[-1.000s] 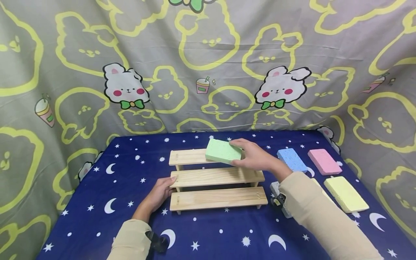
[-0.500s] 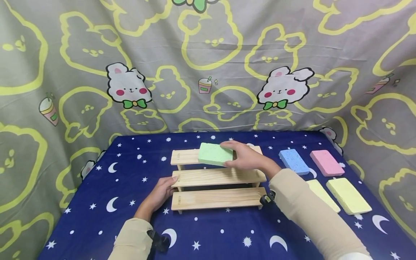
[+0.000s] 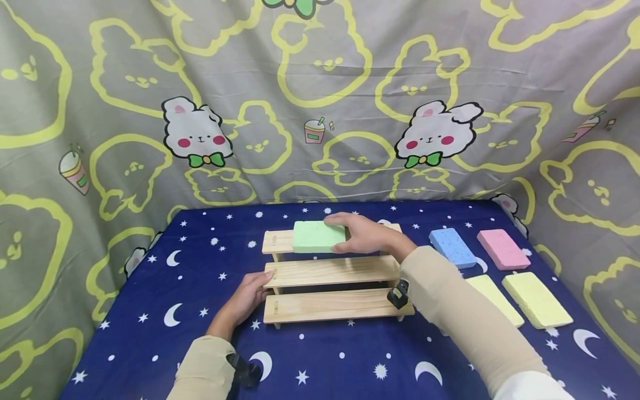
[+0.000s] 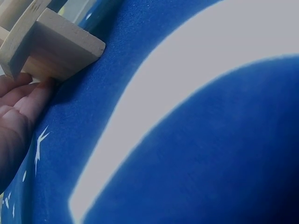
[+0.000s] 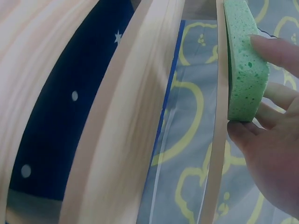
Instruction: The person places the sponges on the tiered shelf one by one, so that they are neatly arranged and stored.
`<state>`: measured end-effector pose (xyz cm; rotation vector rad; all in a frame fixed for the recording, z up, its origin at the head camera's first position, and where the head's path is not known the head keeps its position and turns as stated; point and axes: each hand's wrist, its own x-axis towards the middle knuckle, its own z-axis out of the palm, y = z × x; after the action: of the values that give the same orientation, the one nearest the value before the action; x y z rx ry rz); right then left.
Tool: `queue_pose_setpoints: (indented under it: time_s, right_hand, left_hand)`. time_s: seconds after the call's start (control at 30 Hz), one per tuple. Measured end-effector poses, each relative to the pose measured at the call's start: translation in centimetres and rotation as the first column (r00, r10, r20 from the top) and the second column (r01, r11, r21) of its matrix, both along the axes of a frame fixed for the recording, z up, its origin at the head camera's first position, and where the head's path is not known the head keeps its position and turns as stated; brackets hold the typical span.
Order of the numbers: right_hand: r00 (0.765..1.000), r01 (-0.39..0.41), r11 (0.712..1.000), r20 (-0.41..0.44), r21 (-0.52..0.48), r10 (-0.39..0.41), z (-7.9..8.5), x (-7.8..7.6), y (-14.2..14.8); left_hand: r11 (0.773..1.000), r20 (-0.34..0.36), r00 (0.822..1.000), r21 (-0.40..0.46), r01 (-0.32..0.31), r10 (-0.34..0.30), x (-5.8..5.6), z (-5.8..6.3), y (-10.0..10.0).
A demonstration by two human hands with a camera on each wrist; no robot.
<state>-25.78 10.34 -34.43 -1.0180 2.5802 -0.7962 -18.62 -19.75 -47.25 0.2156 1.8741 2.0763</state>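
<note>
A three-tier wooden shelf (image 3: 335,271) stands in the middle of the table. My right hand (image 3: 366,233) grips a green sponge (image 3: 316,238) by its right end, fingers behind and thumb in front. The sponge is at the left part of the top tier; in the right wrist view the green sponge (image 5: 245,70) lies right along that board. My left hand (image 3: 248,294) holds the left end of the middle tier, thumb on top. In the left wrist view, the fingers (image 4: 35,100) reach under the wooden end, partly hidden.
On the right of the dark blue star-patterned cloth (image 3: 220,300) lie a blue sponge (image 3: 452,248), a pink sponge (image 3: 503,250) and two yellow ones, the nearer-in yellow sponge (image 3: 495,300) partly behind my right sleeve (image 3: 465,311). A patterned curtain (image 3: 350,83) hangs behind the table.
My right hand has carried the green sponge leftward along the top tier and turned it parallel to the board. The right sleeve now covers the grey thing beside the shelf. My left hand keeps its place.
</note>
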Motion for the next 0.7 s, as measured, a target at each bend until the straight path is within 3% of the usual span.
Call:
queue_pose_setpoints:
  time_s: [0.2,0.7]
  right_hand:
    - [0.998,-0.053,0.999,-0.017,-0.001,0.053,0.0,-0.6,-1.4]
    - [0.997,-0.072,0.997,-0.008,0.011,0.072,0.1,-0.8,-3.2]
  left_hand:
    - [0.999,-0.021,1.0,-0.051,0.011,-0.012,0.1,0.1,0.0]
    - [0.999,-0.015,1.0,-0.031,0.017,-0.017,0.1,0.1,-0.1]
